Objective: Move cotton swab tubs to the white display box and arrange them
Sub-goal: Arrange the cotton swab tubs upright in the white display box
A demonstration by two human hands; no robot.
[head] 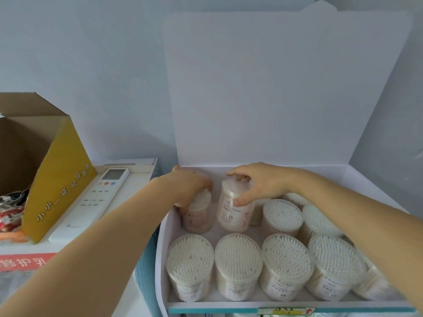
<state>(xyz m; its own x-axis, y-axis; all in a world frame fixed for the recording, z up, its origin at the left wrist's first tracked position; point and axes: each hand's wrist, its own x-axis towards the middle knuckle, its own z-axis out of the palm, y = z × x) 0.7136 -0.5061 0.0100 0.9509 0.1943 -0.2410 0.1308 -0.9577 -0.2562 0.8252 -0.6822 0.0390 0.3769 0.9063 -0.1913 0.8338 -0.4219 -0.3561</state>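
Left grip (191,186): closed from above over the top of the corner tub (198,219), fingers curled down over its lid.
Right grip (259,184): holds the second tub (234,215) by its top, thumb on the near side of the lid and fingers curled over the far side.
Corner tub: directly under the left grip, upright in the far left corner of the white display box (163,239).
Second tub: under the right grip, just to the right of the left grip's tub with a narrow gap between them. It leans slightly; I cannot tell whether it rests on the box floor.
Front row of tubs (238,257): four, lids up and side by side, nearer the person than both grips.
Back tubs (282,216): just right of the right grip, partly under the right forearm.
Box lid (274,88): stands open beyond both grips.
Remote control (96,197): outside the box, left of the left grip, lying flat.
Yellow cardboard box (59,179): further left, touching the remote, open.
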